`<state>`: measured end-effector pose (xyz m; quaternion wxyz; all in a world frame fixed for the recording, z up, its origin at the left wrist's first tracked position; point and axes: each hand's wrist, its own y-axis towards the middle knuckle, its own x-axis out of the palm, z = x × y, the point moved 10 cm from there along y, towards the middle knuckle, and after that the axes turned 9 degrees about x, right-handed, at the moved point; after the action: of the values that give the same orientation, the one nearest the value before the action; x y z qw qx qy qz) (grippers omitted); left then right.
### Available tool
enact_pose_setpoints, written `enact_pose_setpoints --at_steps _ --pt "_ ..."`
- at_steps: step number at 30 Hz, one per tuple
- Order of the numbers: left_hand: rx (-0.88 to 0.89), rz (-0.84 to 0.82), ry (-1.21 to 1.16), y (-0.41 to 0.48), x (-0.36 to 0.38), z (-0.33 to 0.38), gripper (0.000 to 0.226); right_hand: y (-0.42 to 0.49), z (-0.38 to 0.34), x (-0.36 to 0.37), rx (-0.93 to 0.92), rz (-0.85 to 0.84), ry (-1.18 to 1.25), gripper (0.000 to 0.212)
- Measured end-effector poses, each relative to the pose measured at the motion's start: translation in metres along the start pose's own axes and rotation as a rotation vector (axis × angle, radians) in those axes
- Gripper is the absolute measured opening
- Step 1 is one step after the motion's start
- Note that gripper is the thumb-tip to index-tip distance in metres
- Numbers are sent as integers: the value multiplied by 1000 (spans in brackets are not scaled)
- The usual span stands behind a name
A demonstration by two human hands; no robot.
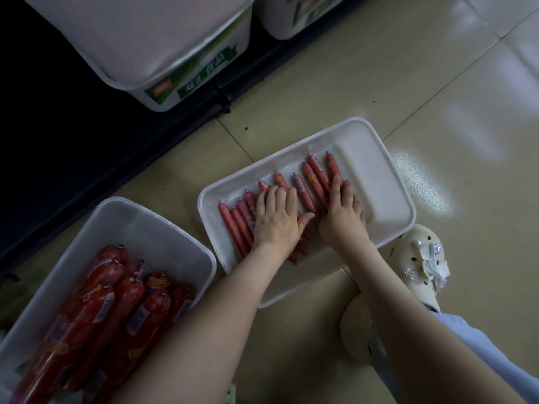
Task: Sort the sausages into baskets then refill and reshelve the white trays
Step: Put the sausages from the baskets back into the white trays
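Item: white tray (388,182), shallow, set slantwise on the tiled floor (379,83). Its right-hand portion is bare.

Contents: thin sausages (313,179), red, laid side by side in one row across the tray's left and middle, clipped ends pointing away from the person.

Left hand (277,220): palm down on the middle of the row, fingers straight and close together, thumb spread to the side. It grips nothing; the sausages lie beneath the palm and stick out past the fingertips.

Right hand (344,214): flat likewise, just beside the left, fingers extended over the row's right end. It holds nothing.

Adjacent: basket (140,223), pale plastic, just left of the tray, holding thick sausages (116,304) piled lengthwise.

Also: white bins (163,53) on a dark low shelf beyond; cream shoe (417,252) at the tray's near right corner.
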<state>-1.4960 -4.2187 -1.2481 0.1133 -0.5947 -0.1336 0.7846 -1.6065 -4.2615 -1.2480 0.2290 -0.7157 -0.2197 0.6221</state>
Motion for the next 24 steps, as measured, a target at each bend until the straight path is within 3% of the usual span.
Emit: enact_pose_setpoints --at_steps 4,8,12,15,20,22,24 --pt "38 59 -41 12 2 7 65 -8 -20 -5 -151 60 41 74" --pt "18 67 45 5 -1 0 61 -10 -18 -3 -130 76 -40 72" --pt "-276 150 102 -35 -5 -41 69 -10 -14 -2 -86 121 -147 74" --pt "-346 5 31 -47 11 -47 74 -8 -6 -1 -7 130 -153 78" --pt "-534 50 -171 -37 10 -30 77 -8 22 0 234 132 44 70" --pt "-512 70 -327 -25 4 -8 78 -8 28 0 245 125 87 71" --pt "-341 10 -429 -6 9 24 79 -5 31 -2 222 88 130 79"
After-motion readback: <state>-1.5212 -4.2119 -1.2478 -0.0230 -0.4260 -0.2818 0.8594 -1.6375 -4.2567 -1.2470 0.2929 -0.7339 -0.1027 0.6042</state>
